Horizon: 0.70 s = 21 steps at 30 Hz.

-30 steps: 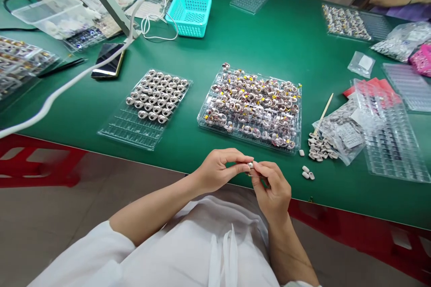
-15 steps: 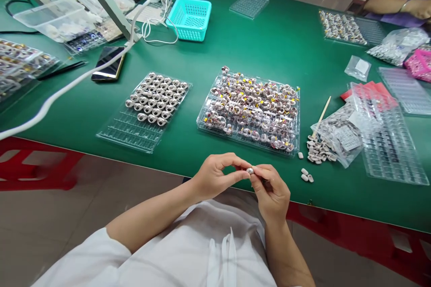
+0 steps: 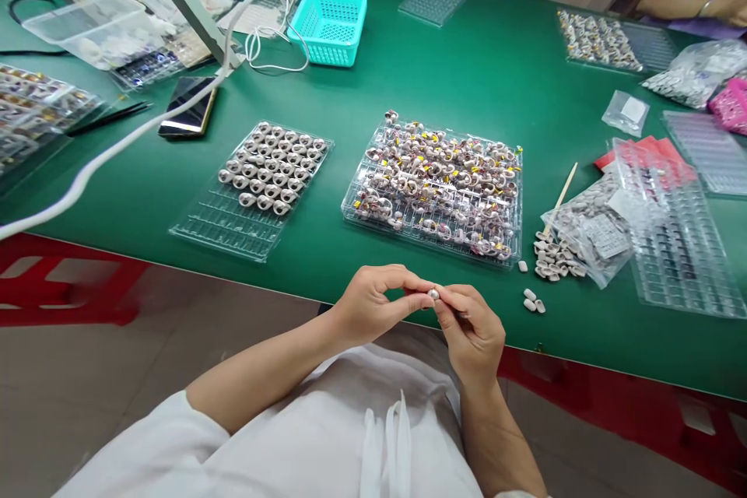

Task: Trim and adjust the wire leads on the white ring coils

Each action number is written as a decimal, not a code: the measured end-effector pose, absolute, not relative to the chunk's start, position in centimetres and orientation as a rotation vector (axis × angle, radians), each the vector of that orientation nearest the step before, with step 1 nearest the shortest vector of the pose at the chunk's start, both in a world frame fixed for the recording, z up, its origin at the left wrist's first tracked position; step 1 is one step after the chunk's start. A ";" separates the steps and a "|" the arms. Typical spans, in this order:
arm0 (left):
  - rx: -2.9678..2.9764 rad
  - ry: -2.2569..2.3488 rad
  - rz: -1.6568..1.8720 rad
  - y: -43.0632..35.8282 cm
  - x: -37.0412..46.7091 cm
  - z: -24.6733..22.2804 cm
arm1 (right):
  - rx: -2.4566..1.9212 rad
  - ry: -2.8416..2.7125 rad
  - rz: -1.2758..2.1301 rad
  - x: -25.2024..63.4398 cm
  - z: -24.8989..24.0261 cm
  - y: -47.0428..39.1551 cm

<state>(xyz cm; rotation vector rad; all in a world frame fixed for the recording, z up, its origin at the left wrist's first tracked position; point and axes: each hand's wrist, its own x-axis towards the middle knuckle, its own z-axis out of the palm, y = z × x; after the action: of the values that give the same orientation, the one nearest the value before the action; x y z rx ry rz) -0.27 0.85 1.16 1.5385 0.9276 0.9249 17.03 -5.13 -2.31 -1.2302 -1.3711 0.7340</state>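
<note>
Between their fingertips, my left hand (image 3: 382, 299) and my right hand (image 3: 474, 327) pinch a small silvery rounded part (image 3: 433, 294), just over the table's front edge. Both hands are closed on it; its underside is hidden by the fingers. Straight ahead lies a clear tray (image 3: 432, 191) full of small whitish ring-shaped parts with yellow and dark red bits. Left of it, another clear tray (image 3: 219, 226) carries rows of pale ring-shaped parts at its far end. To the right of my hands is a heap of small beige caps (image 3: 557, 258), with several loose ones nearer me.
A wooden stick (image 3: 563, 191), a plastic bag of beige caps (image 3: 595, 229) and an empty-looking clear tray (image 3: 682, 249) lie on the right. Farther back are a turquoise basket (image 3: 330, 31) and a phone (image 3: 187, 107). A white cable (image 3: 117, 152) crosses the left. Another person's arm (image 3: 677, 0) rests at far right.
The view has shifted slightly. Both hands keep the same pinch on the small silvery part, with barely any finger movement.
</note>
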 end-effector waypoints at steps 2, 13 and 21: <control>1.545 0.920 0.927 0.9 -0.3 1.2 | -1.215 -1.390 0.723 17.1 -2.2 -5.1; 1.447 0.910 0.938 0.7 -0.1 0.7 | -1.246 -1.493 0.603 17.0 -1.7 -5.0; 1.319 0.910 0.926 0.7 0.0 0.8 | -1.206 -1.590 0.438 16.9 -1.2 -4.8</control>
<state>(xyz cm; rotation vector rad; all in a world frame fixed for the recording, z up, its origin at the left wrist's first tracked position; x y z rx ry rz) -0.04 0.69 0.82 1.3189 0.9096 0.9257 16.93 -4.84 -1.16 -1.2056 -1.5897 0.4381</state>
